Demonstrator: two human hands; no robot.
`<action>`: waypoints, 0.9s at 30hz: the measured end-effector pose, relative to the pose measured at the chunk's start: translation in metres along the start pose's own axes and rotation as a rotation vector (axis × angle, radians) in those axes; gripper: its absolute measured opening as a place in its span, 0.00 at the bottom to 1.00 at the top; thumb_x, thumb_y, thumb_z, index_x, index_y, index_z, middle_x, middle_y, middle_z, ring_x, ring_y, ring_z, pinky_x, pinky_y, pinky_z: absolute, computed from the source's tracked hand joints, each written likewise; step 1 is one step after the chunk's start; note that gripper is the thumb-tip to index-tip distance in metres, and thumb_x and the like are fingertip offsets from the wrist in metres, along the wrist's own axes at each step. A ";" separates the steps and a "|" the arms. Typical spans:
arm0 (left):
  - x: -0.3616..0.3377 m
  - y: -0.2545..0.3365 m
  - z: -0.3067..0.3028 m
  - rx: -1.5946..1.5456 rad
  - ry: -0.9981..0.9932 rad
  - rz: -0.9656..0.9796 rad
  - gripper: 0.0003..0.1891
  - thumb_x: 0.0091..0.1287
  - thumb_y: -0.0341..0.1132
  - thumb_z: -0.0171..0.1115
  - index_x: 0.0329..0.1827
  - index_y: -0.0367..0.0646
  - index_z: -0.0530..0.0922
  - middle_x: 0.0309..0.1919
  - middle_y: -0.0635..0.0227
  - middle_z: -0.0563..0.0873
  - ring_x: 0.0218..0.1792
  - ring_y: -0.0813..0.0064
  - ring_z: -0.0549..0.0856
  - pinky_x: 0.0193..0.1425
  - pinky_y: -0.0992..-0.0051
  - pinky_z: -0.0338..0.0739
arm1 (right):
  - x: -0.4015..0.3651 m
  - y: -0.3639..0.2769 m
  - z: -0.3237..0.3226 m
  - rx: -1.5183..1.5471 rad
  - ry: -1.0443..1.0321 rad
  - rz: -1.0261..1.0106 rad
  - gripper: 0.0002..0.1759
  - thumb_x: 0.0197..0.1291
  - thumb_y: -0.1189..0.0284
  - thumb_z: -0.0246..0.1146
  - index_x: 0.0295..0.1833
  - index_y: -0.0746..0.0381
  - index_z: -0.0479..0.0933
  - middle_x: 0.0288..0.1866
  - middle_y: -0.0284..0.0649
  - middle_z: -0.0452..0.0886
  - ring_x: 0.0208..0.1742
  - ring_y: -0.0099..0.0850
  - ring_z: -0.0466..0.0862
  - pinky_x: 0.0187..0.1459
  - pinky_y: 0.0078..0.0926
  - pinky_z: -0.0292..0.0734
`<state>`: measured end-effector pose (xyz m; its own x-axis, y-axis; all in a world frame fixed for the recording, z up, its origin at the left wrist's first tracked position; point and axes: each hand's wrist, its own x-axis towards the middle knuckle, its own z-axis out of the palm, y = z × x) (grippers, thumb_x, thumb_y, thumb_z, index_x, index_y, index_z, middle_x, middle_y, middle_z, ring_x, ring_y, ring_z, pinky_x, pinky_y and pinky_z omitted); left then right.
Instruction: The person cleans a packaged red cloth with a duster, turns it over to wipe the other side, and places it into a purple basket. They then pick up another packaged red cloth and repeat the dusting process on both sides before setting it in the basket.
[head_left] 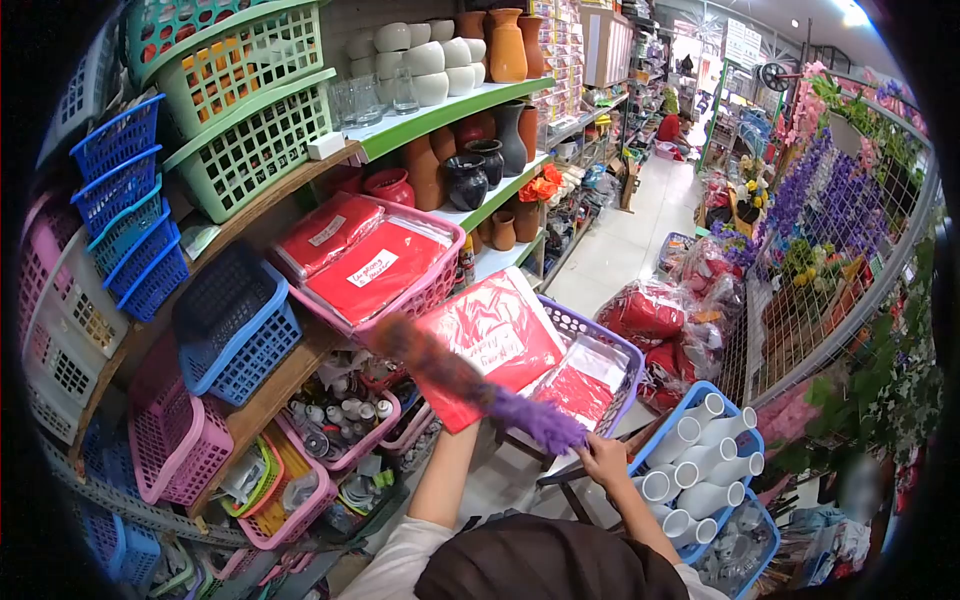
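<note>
A purple and brown fluffy duster is in my right hand, whose fingers are closed around its handle end. Its brown tip is blurred and crosses in front of a flat plastic packet of red cloth with a handwritten label. My left forearm reaches up under this packet, which is tilted and held up; the left fingers are hidden behind it. Beneath and to the right of it, a purple basket has more red packets inside. To the left, a pink basket on the shelf holds labelled red packets.
Stacked plastic baskets fill the shelves at left. Glasses and white bowls stand on a green-edged shelf, with vases below. A blue basket of white vases is at right. Bagged red goods lie beside the tiled aisle.
</note>
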<state>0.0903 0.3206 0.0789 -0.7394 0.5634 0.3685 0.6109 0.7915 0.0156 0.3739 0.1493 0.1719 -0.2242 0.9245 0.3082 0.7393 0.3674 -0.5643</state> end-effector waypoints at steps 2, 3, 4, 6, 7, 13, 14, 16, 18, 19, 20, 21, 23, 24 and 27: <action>0.001 0.002 -0.007 0.016 -0.020 -0.010 0.26 0.69 0.46 0.42 0.65 0.41 0.60 0.63 0.53 0.63 0.64 0.63 0.63 0.68 0.68 0.55 | 0.006 0.005 0.002 0.057 0.106 0.148 0.16 0.54 0.61 0.58 0.28 0.64 0.70 0.18 0.52 0.72 0.22 0.50 0.75 0.24 0.42 0.65; 0.005 0.011 -0.011 0.023 -0.032 -0.014 0.26 0.69 0.46 0.41 0.65 0.41 0.60 0.63 0.54 0.63 0.64 0.63 0.63 0.68 0.69 0.55 | 0.009 0.008 0.004 0.056 0.107 0.152 0.16 0.54 0.61 0.58 0.28 0.64 0.70 0.18 0.52 0.72 0.22 0.50 0.75 0.24 0.42 0.65; 0.010 0.013 -0.013 0.031 -0.043 -0.019 0.26 0.69 0.46 0.41 0.65 0.41 0.60 0.63 0.54 0.63 0.64 0.64 0.63 0.68 0.69 0.55 | 0.012 0.011 0.005 0.099 0.151 0.246 0.16 0.55 0.62 0.58 0.27 0.64 0.70 0.18 0.53 0.72 0.22 0.50 0.74 0.24 0.42 0.65; 0.007 0.007 -0.019 0.047 -0.064 -0.031 0.26 0.69 0.46 0.41 0.65 0.41 0.60 0.63 0.54 0.63 0.64 0.64 0.63 0.68 0.69 0.55 | 0.014 0.011 0.003 0.127 0.181 0.339 0.17 0.55 0.61 0.59 0.26 0.65 0.70 0.17 0.52 0.71 0.21 0.51 0.74 0.24 0.43 0.65; 0.016 0.040 -0.033 0.056 -0.076 -0.034 0.26 0.69 0.47 0.41 0.65 0.41 0.60 0.63 0.54 0.63 0.64 0.64 0.63 0.68 0.69 0.55 | 0.012 0.009 0.002 0.126 0.182 0.344 0.17 0.55 0.61 0.59 0.26 0.65 0.70 0.17 0.52 0.71 0.21 0.51 0.74 0.24 0.43 0.65; -0.005 0.001 -0.016 0.111 -0.146 -0.060 0.26 0.69 0.47 0.41 0.65 0.41 0.60 0.63 0.55 0.63 0.64 0.64 0.63 0.69 0.69 0.55 | -0.002 0.013 0.006 -0.063 -0.023 -0.059 0.18 0.54 0.58 0.59 0.27 0.63 0.70 0.15 0.51 0.71 0.21 0.50 0.74 0.24 0.42 0.66; -0.005 0.005 -0.019 0.121 -0.158 -0.066 0.26 0.69 0.47 0.41 0.65 0.42 0.60 0.63 0.55 0.64 0.64 0.64 0.63 0.69 0.70 0.55 | 0.000 0.013 0.007 -0.063 -0.025 -0.056 0.18 0.54 0.58 0.59 0.27 0.63 0.70 0.15 0.51 0.71 0.21 0.50 0.74 0.24 0.42 0.66; 0.001 0.006 -0.022 0.141 -0.181 -0.078 0.26 0.69 0.47 0.41 0.65 0.42 0.60 0.63 0.55 0.64 0.64 0.64 0.63 0.69 0.70 0.54 | 0.005 0.012 0.009 0.023 0.070 0.164 0.18 0.55 0.58 0.59 0.28 0.63 0.70 0.15 0.52 0.71 0.21 0.50 0.74 0.23 0.43 0.65; -0.001 0.015 -0.026 0.166 -0.206 -0.089 0.26 0.69 0.47 0.41 0.65 0.42 0.60 0.63 0.55 0.64 0.64 0.64 0.63 0.69 0.70 0.54 | 0.007 0.017 0.018 0.046 0.107 0.250 0.17 0.55 0.58 0.59 0.29 0.63 0.70 0.15 0.52 0.71 0.21 0.50 0.74 0.23 0.43 0.65; 0.001 0.014 -0.027 0.179 -0.219 -0.095 0.26 0.69 0.47 0.41 0.65 0.42 0.60 0.63 0.56 0.64 0.64 0.64 0.63 0.69 0.70 0.54 | 0.008 0.020 0.022 0.069 0.148 0.331 0.17 0.55 0.59 0.59 0.29 0.63 0.71 0.15 0.52 0.71 0.21 0.50 0.74 0.23 0.43 0.65; 0.001 0.012 -0.028 0.192 -0.232 -0.101 0.26 0.69 0.47 0.41 0.65 0.42 0.60 0.63 0.56 0.64 0.64 0.64 0.63 0.69 0.70 0.54 | 0.006 0.022 0.024 0.064 0.120 0.339 0.17 0.55 0.59 0.59 0.30 0.63 0.71 0.17 0.51 0.72 0.21 0.50 0.75 0.23 0.43 0.66; -0.003 0.015 -0.028 0.205 -0.244 -0.108 0.26 0.69 0.47 0.41 0.65 0.42 0.60 0.63 0.56 0.64 0.64 0.65 0.63 0.69 0.70 0.54 | 0.005 0.020 0.024 0.064 0.116 0.342 0.17 0.55 0.59 0.59 0.30 0.63 0.71 0.17 0.51 0.72 0.21 0.50 0.75 0.23 0.43 0.66; 0.000 -0.002 -0.024 0.230 -0.268 -0.124 0.26 0.69 0.47 0.41 0.65 0.42 0.60 0.63 0.56 0.64 0.64 0.65 0.63 0.69 0.70 0.54 | 0.001 0.017 0.025 0.036 0.031 0.117 0.16 0.53 0.59 0.60 0.29 0.62 0.71 0.17 0.49 0.73 0.20 0.49 0.75 0.23 0.42 0.67; 0.004 0.000 -0.023 0.243 -0.281 -0.132 0.26 0.69 0.47 0.41 0.65 0.42 0.60 0.63 0.56 0.64 0.64 0.65 0.63 0.69 0.70 0.54 | -0.002 0.018 0.027 -0.015 -0.035 0.030 0.15 0.51 0.60 0.61 0.30 0.62 0.71 0.19 0.47 0.74 0.21 0.48 0.76 0.24 0.42 0.69; -0.009 -0.020 -0.027 -0.391 -0.422 -0.146 0.27 0.67 0.48 0.43 0.65 0.41 0.60 0.63 0.55 0.65 0.63 0.63 0.65 0.68 0.67 0.56 | -0.002 0.015 0.036 -0.055 -0.046 -0.107 0.15 0.49 0.62 0.62 0.31 0.62 0.71 0.21 0.47 0.75 0.23 0.46 0.77 0.26 0.41 0.70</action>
<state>0.0926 0.2934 0.0999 -0.8232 0.5641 -0.0638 0.4941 0.7672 0.4090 0.3624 0.1567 0.1355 -0.3319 0.8842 0.3286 0.7429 0.4597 -0.4866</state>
